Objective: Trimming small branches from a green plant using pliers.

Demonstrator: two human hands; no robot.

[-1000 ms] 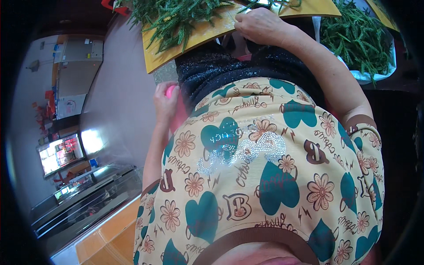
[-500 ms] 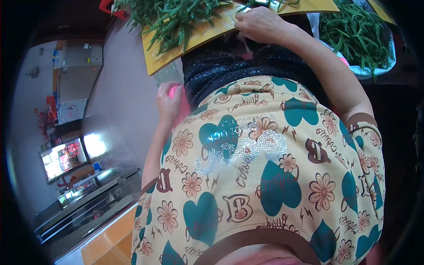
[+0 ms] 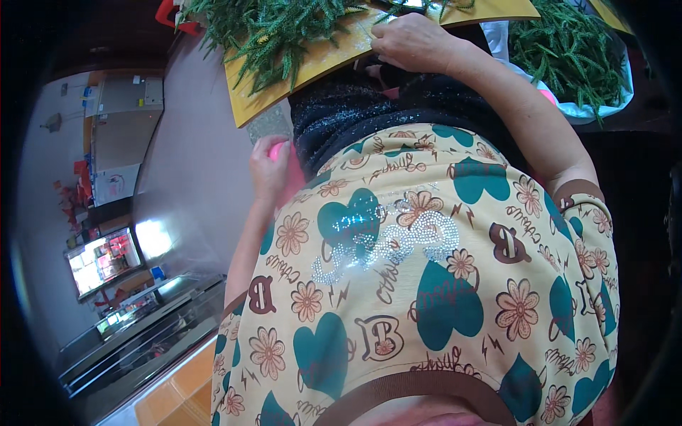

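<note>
My left hand (image 3: 270,167) is closed around the pink handle of a knife (image 3: 268,126), and its grey blade points up toward the corner of a yellow cutting board (image 3: 320,64). A heap of green leafy stems (image 3: 277,28) lies on that board. My right hand (image 3: 415,42) rests knuckles-up on the board's near edge with its fingers curled down. What is under those fingers is hidden. My patterned shirt fills the lower middle of the view.
A white bag full of more green stems (image 3: 568,50) sits at the upper right. A red object (image 3: 174,14) shows at the board's far left. A pale floor, a lit screen (image 3: 103,259) and metal counters (image 3: 142,334) lie to the left.
My left hand with the knife has dropped slightly, and the grey blade shows more. The right hand stays on the board.
</note>
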